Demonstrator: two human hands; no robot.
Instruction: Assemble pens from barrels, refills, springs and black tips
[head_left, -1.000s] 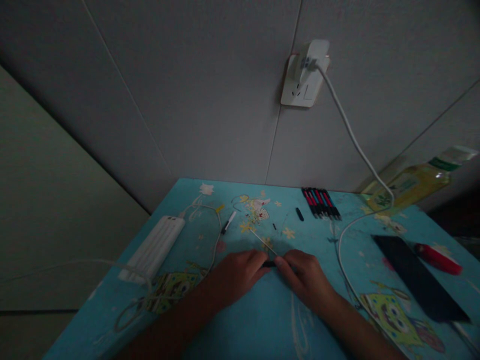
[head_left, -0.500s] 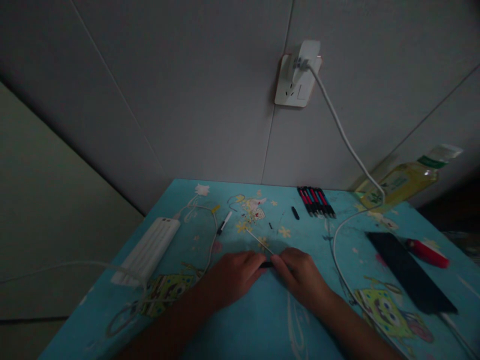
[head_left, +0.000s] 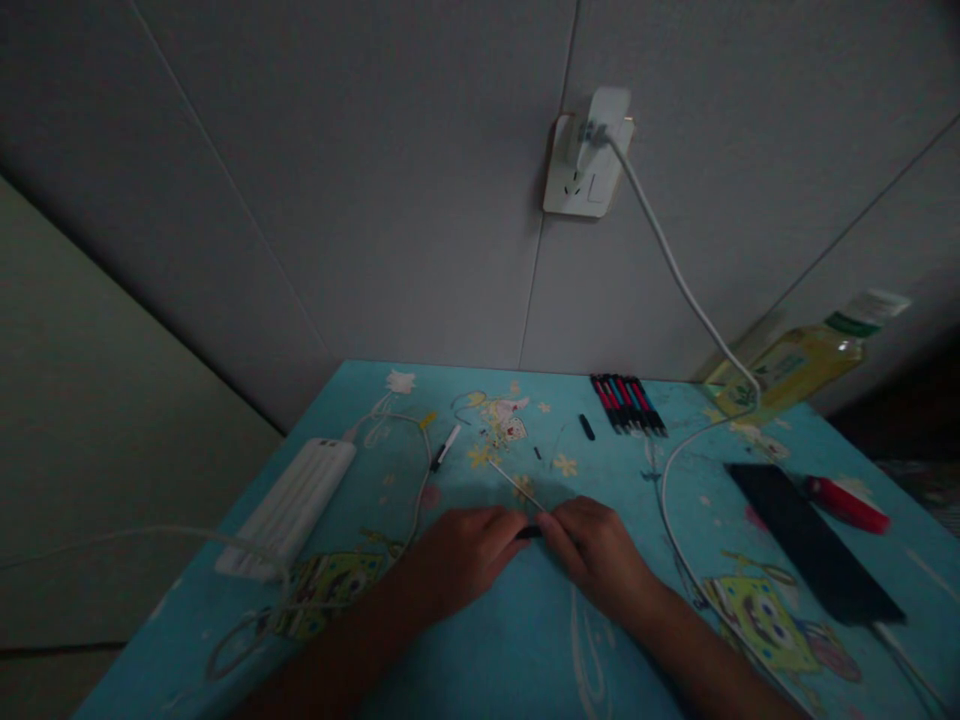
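My left hand (head_left: 476, 555) and my right hand (head_left: 596, 550) meet low over the middle of the table, fingers closed. Between them shows a short stretch of a black pen part (head_left: 529, 532), gripped from both sides; its ends are hidden in the fingers. A thin white stick (head_left: 517, 485), like a pen refill, runs up and left from the right fingertips; whether it is held or lies on the table I cannot tell. Beyond the hands lie a black-and-white pen piece (head_left: 445, 448), a small dark bit (head_left: 537, 453) and a short black piece (head_left: 586, 427).
Several red, blue and black pens (head_left: 628, 405) lie side by side near the wall. A white power bank (head_left: 289, 505) with cables is at left. At right are a dark phone (head_left: 814, 540), a red object (head_left: 847, 503), a tilted bottle (head_left: 802, 360) and a charging cable (head_left: 667, 500).
The view has shifted slightly. Both hands keep nearly the same position and grip on the black pen part; the things on the table appear unmoved.
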